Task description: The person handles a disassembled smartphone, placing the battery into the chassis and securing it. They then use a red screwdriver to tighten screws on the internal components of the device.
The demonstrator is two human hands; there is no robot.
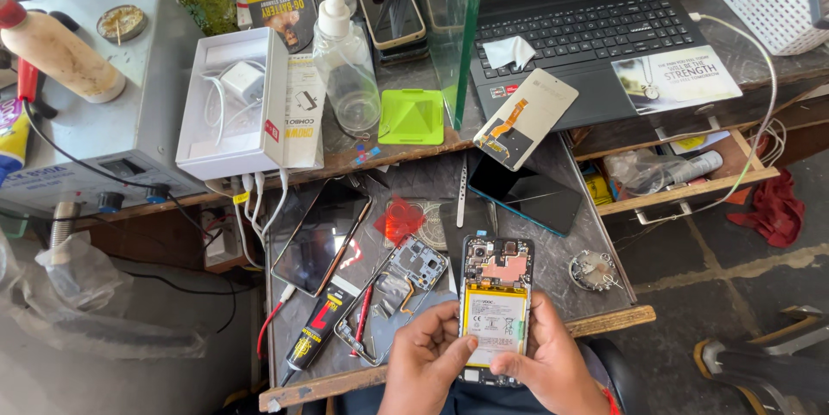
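Observation:
An opened phone [494, 303] with its back cover off lies at the near edge of the dark work board [587, 234], its yellow-white battery and circuit board showing. My left hand [423, 363] grips its lower left side, thumb on the battery. My right hand [553, 363] holds the lower right side, fingers pressing the battery's bottom edge. Just left of the phone lies a bare phone frame [399, 281] with a red-handled tool [361, 316] across it.
A black glue tube [315, 333], a dark phone screen [318, 234] and a red pick [399, 218] lie to the left. Behind are a black phone [527, 195], a display panel [525, 117], a laptop [587, 26], spray bottle [344, 52], white box [233, 104] and open drawer [682, 173].

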